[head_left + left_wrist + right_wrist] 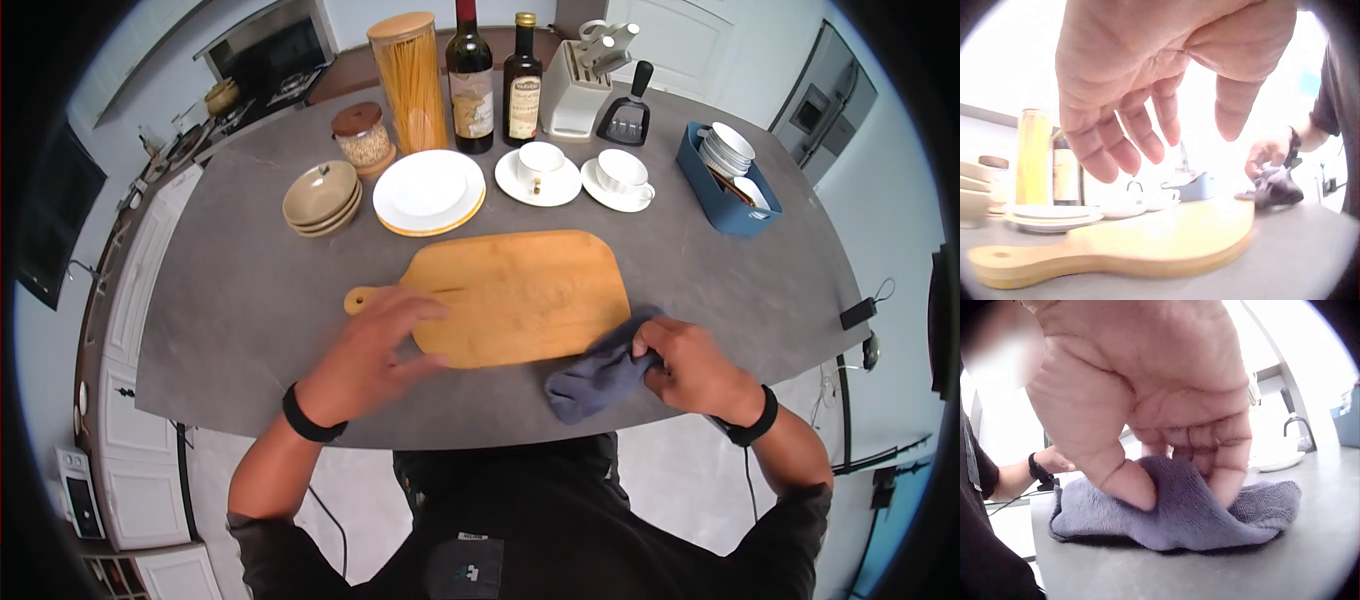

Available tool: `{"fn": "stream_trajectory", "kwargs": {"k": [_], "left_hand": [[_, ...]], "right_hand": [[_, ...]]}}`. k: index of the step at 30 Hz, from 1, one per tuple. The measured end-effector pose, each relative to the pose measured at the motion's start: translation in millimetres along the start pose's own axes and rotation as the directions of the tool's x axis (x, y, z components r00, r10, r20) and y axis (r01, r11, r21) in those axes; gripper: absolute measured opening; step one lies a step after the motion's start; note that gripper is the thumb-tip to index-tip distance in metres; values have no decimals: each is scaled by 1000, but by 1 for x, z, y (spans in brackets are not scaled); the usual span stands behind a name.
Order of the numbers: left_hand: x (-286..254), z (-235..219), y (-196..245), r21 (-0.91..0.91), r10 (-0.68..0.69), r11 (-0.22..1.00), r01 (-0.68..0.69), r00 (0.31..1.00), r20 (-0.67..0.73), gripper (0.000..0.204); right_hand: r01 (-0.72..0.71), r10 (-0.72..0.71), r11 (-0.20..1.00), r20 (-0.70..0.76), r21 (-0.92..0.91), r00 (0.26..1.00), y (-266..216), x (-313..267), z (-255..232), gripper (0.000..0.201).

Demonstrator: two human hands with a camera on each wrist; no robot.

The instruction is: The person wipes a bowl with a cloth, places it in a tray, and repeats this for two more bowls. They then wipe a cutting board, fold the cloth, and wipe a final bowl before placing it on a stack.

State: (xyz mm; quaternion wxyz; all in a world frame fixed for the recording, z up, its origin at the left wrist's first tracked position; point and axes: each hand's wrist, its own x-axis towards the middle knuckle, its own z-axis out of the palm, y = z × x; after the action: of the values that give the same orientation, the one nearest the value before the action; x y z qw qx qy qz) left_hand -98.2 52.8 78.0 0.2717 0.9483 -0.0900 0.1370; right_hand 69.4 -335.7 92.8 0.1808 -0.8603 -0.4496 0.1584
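A wooden cutting board [520,300] lies flat on the grey table, its handle pointing left. Over the handle end hovers my left hand [372,350], fingers spread and relaxed, holding nothing; the left wrist view shows the board [1166,237] below the fingertips. At the board's lower right corner, my right hand [690,365] pinches a bunched grey-blue cloth [598,375] between thumb and fingers. In the right wrist view a fold of the cloth [1179,500] rises between thumb and fingers while the rest lies on the tabletop.
Behind the board stand stacked bowls [322,198], white plates [430,190] and two cups on saucers [540,190]. Farther back are a pasta jar [410,90], two bottles [472,95] and a knife block [577,95]. A blue bin [727,200] with dishes sits at right.
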Motion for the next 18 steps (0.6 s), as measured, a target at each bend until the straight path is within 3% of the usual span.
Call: {"fn": "stream_trajectory", "kwargs": {"k": [1, 2, 3, 4, 5, 6, 9, 10, 11, 12, 13, 15, 17, 18], "left_hand": [[5, 9, 13, -132, 49, 991, -37, 994, 93, 58], [8, 18, 25, -261, 111, 963, -62, 978, 176, 60], [11, 26, 39, -259, 101, 964, -53, 979, 175, 60], [15, 33, 52, -367, 99, 930, -6, 967, 237, 57], [16, 37, 59, -468, 105, 882, 48, 949, 296, 54], [15, 41, 59, -465, 98, 884, 53, 950, 295, 54], [13, 54, 42, -355, 100, 934, 42, 922, 373, 38], [10, 52, 35, -428, 43, 899, 92, 954, 297, 33], [8, 49, 30, -500, -21, 856, 133, 975, 223, 30], [8, 45, 29, -494, -28, 858, 139, 974, 226, 30], [10, 40, 29, -535, -48, 836, 125, 987, 155, 29], [15, 32, 31, -569, -66, 816, 102, 994, 83, 30], [19, 27, 35, -737, -182, 649, 191, 979, 93, 29], [21, 23, 36, -734, -184, 652, 191, 979, 92, 29]], "right_hand": [[3, -3, 1000, 15, 1, 1000, -11, -2, -3, 30], [78, -67, 992, -101, 104, 993, -25, -2, -3, 29], [165, -119, 967, -226, 195, 967, -36, 0, 1, 28], [172, -127, 965, -223, 198, 966, -41, 3, 8, 28], [311, -229, 936, -385, 167, 894, -43, 7, 17, 28], [438, -317, 892, -534, 113, 784, -43, 10, 24, 29], [507, -431, 862, -543, -10, 721, -37, 12, 33, 30], [514, -434, 858, -545, -7, 718, -33, 13, 36, 30], [516, -454, 857, -464, 7, 761, -28, 13, 38, 29], [516, -470, 856, -379, 23, 797, -23, 13, 40, 28], [521, -473, 853, -382, 26, 794, -19, 14, 41, 28], [458, -458, 889, -20, -4, 889, -12, 17, 38, 22], [422, -421, 905, -27, 55, 907, -12, 18, 37, 20], [384, -384, 916, -23, 113, 923, -13, 19, 36, 19]]}}
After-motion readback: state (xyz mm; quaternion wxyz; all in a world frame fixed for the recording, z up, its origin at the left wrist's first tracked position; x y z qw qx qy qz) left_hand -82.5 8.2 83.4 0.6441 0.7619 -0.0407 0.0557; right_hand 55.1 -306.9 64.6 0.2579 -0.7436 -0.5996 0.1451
